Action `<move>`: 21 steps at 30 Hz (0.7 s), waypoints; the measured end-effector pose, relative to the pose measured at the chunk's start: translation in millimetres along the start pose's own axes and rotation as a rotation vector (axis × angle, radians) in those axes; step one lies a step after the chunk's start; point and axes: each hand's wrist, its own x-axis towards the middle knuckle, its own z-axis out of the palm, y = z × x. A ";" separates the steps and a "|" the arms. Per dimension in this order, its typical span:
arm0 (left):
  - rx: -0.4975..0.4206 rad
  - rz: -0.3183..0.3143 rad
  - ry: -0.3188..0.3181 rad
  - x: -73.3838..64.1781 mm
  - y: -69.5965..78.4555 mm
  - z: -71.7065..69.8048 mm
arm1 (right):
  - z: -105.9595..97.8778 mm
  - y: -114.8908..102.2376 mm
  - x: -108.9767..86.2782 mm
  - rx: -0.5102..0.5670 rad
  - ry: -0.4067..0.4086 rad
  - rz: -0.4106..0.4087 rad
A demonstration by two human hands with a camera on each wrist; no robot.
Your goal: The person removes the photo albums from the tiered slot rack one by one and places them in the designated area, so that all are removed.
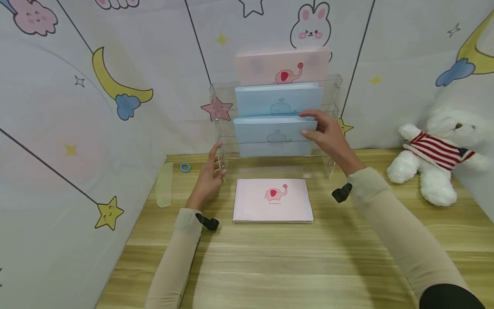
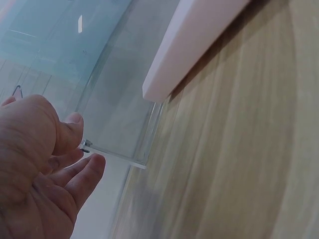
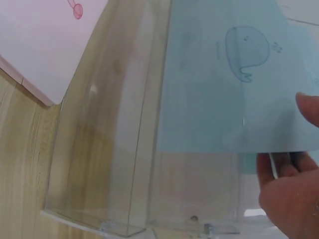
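A clear tiered rack stands at the back of the table against the wall cloth. My left hand holds its left side; in the left wrist view, thumb and fingers lie around the edge of the clear side panel. My right hand pinches the right end of the front blue whale notebook, thumb on the cover and fingers behind it. That notebook stands upright in the front tier. Behind it stand another blue whale notebook and, highest, a pink elephant notebook.
Before the rack, a pink elephant notebook lies flat on the wooden table. To the left are a blue ring and a pale green strip. A white teddy bear in a striped shirt sits at the right.
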 end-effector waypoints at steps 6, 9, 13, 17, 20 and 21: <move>0.000 0.004 0.001 0.2 0.1 0.7 | 1.8 5.7 4.2 -0.022 -0.033 -0.009; -0.002 0.007 0.000 -0.1 0.4 0.7 | 6.3 9.8 5.3 -0.020 0.007 -0.007; -0.004 0.009 0.001 -0.5 0.1 0.7 | 14.9 13.4 6.1 -0.020 0.103 -0.009; -0.008 0.014 0.004 -0.3 0.0 1.1 | 21.5 14.9 8.4 -0.036 0.198 0.007; -0.010 0.018 0.007 0.1 -0.4 1.6 | 23.9 14.1 10.8 -0.051 0.241 0.024; -0.012 0.020 0.009 0.2 -0.6 1.8 | 24.4 13.6 11.5 -0.056 0.250 0.028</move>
